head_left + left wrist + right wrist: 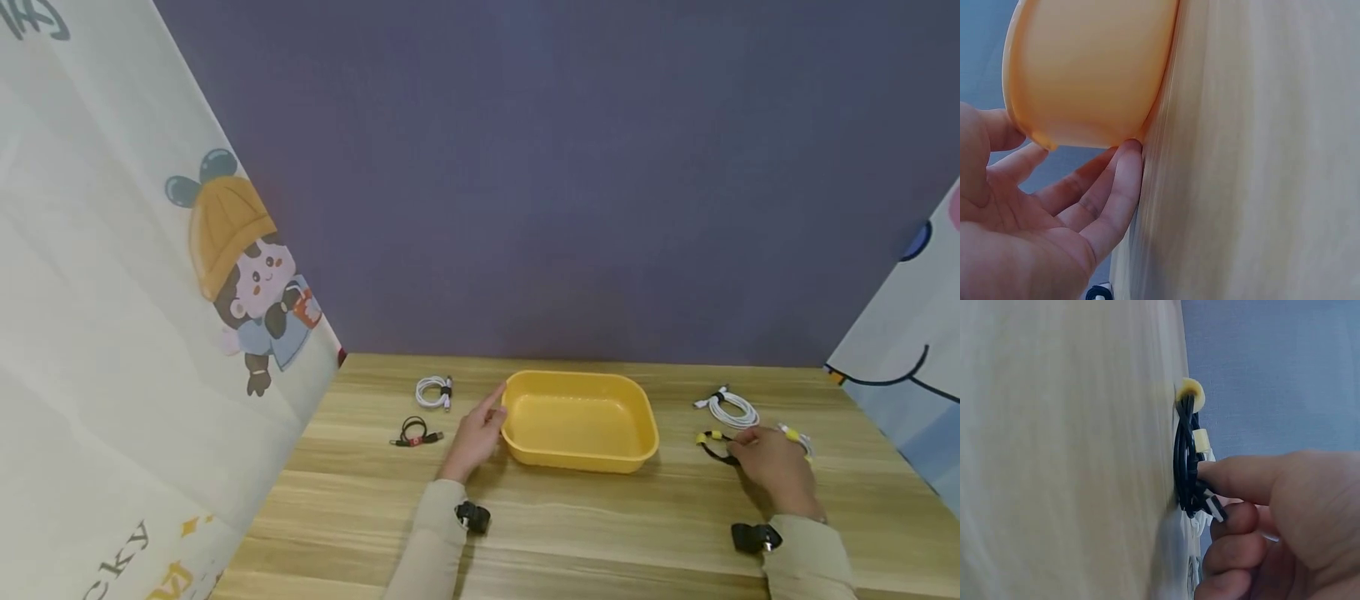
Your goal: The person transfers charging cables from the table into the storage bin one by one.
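My left hand [474, 437] is at the left end of a yellow plastic basin [577, 457], thumb at the rim and other fingers against the outer wall. The left wrist view shows those fingertips reaching down to the foot of the basin [1091, 81], near the tabletop. On the right, my right hand [776, 467] pinches a coiled black USB cable [1186, 450] between thumb and forefinger. Yellow ties band this coil, and its metal plug sticks out beside the fingers. The coil stands on edge close to the table surface.
A coiled white cable [731, 410] lies behind my right hand, and another pale cable with a yellow tie [797, 437] is partly hidden by it. Left of the basin lie a white cable [431, 392] and a small black cable [415, 433]. A dark panel [570, 183] backs the wooden table.
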{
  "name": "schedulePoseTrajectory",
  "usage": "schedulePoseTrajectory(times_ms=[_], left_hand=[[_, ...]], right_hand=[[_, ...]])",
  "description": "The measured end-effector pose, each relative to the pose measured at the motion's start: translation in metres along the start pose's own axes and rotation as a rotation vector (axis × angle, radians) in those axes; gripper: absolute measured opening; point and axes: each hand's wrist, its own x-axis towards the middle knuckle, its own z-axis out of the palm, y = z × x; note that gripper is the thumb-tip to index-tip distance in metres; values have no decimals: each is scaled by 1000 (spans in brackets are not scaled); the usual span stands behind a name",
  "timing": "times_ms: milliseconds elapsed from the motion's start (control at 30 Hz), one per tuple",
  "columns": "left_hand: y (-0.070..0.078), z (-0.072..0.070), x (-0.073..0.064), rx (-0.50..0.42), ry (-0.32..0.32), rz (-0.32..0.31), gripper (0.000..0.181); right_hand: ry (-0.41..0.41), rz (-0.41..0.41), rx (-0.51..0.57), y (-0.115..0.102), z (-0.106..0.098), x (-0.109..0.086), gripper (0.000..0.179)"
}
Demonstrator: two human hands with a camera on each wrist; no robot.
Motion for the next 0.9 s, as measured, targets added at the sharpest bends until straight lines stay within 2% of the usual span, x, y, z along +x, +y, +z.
schedulePoseTrajectory(times_ms=[500,900], left_hand=[[2,1,-2,-6,-10,-4,47],[0,-3,-3,-6,-17,6,48]], right_hand=[[-58,31,4,4,0,-5,29],[-25,31,15,-4,4,-5,28]])
